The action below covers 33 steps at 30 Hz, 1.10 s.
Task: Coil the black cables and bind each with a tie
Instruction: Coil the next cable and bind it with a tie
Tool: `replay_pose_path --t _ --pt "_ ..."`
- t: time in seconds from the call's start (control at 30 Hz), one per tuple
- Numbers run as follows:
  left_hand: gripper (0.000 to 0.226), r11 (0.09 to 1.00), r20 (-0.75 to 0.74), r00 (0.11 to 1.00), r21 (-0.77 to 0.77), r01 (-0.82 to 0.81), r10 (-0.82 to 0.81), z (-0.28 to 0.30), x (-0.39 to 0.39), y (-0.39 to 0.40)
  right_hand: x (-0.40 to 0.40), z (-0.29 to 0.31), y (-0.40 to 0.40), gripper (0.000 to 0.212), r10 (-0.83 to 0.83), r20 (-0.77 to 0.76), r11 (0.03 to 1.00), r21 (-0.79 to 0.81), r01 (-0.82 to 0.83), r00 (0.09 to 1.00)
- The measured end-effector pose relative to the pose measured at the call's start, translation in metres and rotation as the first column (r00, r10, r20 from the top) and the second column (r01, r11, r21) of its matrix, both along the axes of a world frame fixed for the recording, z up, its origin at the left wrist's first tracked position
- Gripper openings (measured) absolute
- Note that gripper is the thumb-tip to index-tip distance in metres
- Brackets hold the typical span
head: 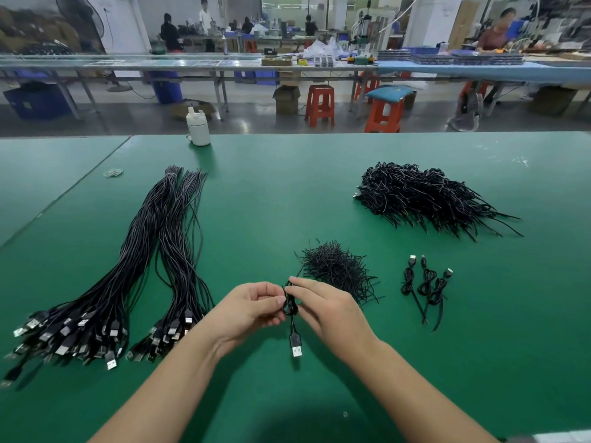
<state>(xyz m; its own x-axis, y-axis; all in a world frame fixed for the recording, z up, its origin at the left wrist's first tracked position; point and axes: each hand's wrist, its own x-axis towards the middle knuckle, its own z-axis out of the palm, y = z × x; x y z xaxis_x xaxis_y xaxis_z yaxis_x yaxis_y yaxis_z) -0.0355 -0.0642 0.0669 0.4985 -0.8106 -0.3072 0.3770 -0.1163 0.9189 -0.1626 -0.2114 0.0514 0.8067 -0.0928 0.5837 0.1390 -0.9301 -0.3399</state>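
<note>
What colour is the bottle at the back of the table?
The bottle is white, seen in the head view.

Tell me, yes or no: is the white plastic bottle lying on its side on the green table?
No, the white plastic bottle stands upright at the far edge of the green table.

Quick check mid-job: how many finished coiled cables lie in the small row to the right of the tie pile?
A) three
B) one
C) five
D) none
A: three coiled cables lie side by side on the green table, right of the tie pile, while both hands, left and right, hold another coil with its plug hanging down.
</note>
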Motion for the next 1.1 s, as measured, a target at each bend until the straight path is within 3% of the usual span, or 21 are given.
replay_pose_path --t 0.17,0.4,0.47,0.53,0.6,0.7,0.83,0.93,1.0,1.1 --pt "0.021 1.0 -0.116 0.993 0.007 0.029 -0.028 -0.002 0.0 0.001 -0.001 -0.004 0.0 0.027 -0.008 0.098 0.999 -0.038 0.012 0.995" --pt "0.005 0.997 0.076 0.997 0.076 0.02 -0.026 -0.002 -0.001 0.001 -0.001 -0.008 0.0 0.022 -0.001 0.142 0.995 -0.098 0.015 0.99" --pt "0.006 0.997 0.182 0.983 0.073 -0.028 0.014 -0.002 -0.004 -0.001 0.0 -0.007 0.002 0.026 -0.038 0.083 0.999 -0.015 0.04 0.996" --pt "0.011 0.996 0.291 0.955 0.054 -0.068 0.05 0.0 -0.006 -0.002 0.002 -0.002 0.006 0.023 -0.086 -0.049 0.972 0.216 0.095 0.995" --pt "0.012 0.993 0.462 0.885 0.064 -0.103 0.062 0.003 -0.008 -0.004 0.006 0.005 0.011 0.008 -0.068 -0.172 0.856 0.497 0.146 0.983" --pt "0.012 0.978 0.783 0.621 0.108 -0.176 0.025 0.004 -0.012 -0.006 0.013 0.012 0.017 0.014 0.037 -0.197 0.525 0.838 0.149 0.98" --pt "0.013 0.983 0.936 0.35 0.026 -0.182 0.04 0.009 -0.019 -0.007 0.017 0.013 0.017 0.023 0.035 -0.205 0.322 0.929 0.183 0.978" --pt "0.007 0.989 0.985 0.169 0.052 -0.135 -0.029 0.009 -0.018 -0.007 0.016 0.012 0.014 0.011 0.066 -0.188 0.275 0.948 0.163 0.98" --pt "0.008 0.99 0.986 0.157 0.071 -0.121 -0.052 0.01 -0.017 -0.008 0.013 0.013 0.012 0.013 0.12 -0.15 0.229 0.966 0.12 0.981" --pt "0.015 0.982 0.94 0.341 0.072 -0.172 -0.009 0.011 -0.014 -0.008 0.009 0.014 0.008 0.02 0.228 -0.039 0.037 0.999 0.031 0.973"
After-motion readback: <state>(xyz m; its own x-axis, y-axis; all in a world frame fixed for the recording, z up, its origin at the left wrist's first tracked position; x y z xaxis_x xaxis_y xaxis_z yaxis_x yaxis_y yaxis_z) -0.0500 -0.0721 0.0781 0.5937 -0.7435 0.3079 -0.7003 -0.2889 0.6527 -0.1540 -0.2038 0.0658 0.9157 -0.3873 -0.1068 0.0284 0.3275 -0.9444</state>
